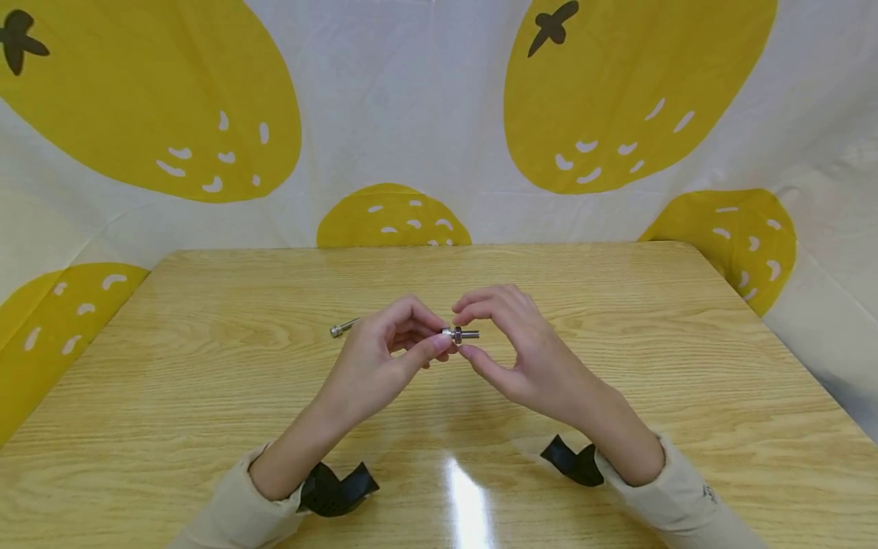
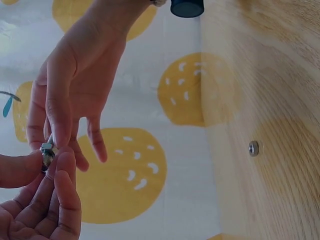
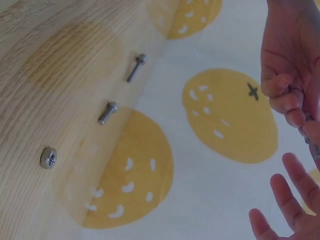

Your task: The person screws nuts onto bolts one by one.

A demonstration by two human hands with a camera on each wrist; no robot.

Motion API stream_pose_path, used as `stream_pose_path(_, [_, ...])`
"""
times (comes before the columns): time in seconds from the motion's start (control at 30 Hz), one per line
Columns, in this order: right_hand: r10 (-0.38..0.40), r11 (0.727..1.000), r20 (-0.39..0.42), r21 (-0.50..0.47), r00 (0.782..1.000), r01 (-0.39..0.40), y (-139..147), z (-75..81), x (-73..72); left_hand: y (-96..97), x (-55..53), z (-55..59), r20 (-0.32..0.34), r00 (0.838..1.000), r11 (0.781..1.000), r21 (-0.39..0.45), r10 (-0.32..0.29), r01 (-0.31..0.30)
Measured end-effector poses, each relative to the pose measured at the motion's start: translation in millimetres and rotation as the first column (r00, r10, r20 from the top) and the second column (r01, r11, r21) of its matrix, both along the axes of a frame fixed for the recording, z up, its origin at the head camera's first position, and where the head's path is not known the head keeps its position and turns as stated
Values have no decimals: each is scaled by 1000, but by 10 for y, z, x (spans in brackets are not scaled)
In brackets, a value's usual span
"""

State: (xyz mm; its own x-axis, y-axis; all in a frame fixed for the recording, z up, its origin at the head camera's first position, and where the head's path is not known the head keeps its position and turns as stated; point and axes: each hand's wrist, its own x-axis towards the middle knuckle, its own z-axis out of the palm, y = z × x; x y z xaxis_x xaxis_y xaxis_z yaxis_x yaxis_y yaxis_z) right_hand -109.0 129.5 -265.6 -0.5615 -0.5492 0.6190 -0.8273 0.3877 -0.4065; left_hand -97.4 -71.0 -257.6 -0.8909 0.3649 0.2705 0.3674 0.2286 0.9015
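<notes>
My left hand [image 1: 377, 362] pinches the head end of a metal bolt [image 1: 471, 335] between thumb and fingers, its shank pointing right. A hex nut [image 1: 458, 335] sits partway along the shank, clear of the fingertips. Around the nut, the thumb and forefinger of my right hand [image 1: 531, 354] stand apart, one above and one below. The left wrist view shows the nut [image 2: 47, 147] just above the left thumb. In the right wrist view, the right hand's other fingers [image 3: 295, 192] are spread, and the held bolt is mostly hidden at the frame edge.
Another bolt [image 1: 343, 328] lies on the wooden table [image 1: 240, 396], partly behind the left hand. In the right wrist view, two bolts, a slimmer one [image 3: 135, 69] and a thicker one [image 3: 107, 114], lie near a round metal piece [image 3: 48, 157]. A patterned cloth [image 1: 405, 114] hangs behind the table.
</notes>
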Motion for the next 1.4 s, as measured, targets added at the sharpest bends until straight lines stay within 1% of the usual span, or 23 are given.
stream_pose_path(0.07, [10,1000,-35,-11,999,-10,-4,-8,-12,0,0,3,4,1000,1000,0,1,-1])
stream_pose_path(0.17, [13,1000,-56,-12,998,-14,-5,-11,-17,1,2,7,9,1000,1000,1,-1,1])
stream_pose_path(0.33, [7,1000,-35,9,999,-7,2,-7,-12,3,2,6,5,1000,1000,5,-2,2])
stream_pose_path(0.6, [-28,999,-52,34,998,29,-25,-46,-19,5,9,6,5,1000,1000,6,-9,9])
stream_pose_path(0.8, [-83,995,-12,57,996,84,-20,-57,1,12,11,8,5,1000,1000,1,-6,6])
stream_pose_path(0.93, [-96,994,15,57,995,95,-13,-45,11,10,8,5,-3,1000,1000,-2,0,0])
stream_pose_path(1.03, [-75,996,-7,38,997,75,-19,-37,11,7,5,2,-6,1000,1000,-2,2,-2])
stream_pose_path(1.2, [-31,999,-95,6,995,32,-33,-38,1,7,3,3,-2,1000,1000,9,0,0])
stream_pose_path(1.33, [-19,1000,-139,-8,990,18,-42,-42,-6,10,2,2,-3,1000,1000,14,2,-2])
stream_pose_path(1.4, [-22,1000,-144,-10,989,21,-45,-42,-6,11,2,0,-2,1000,1000,17,3,-3])
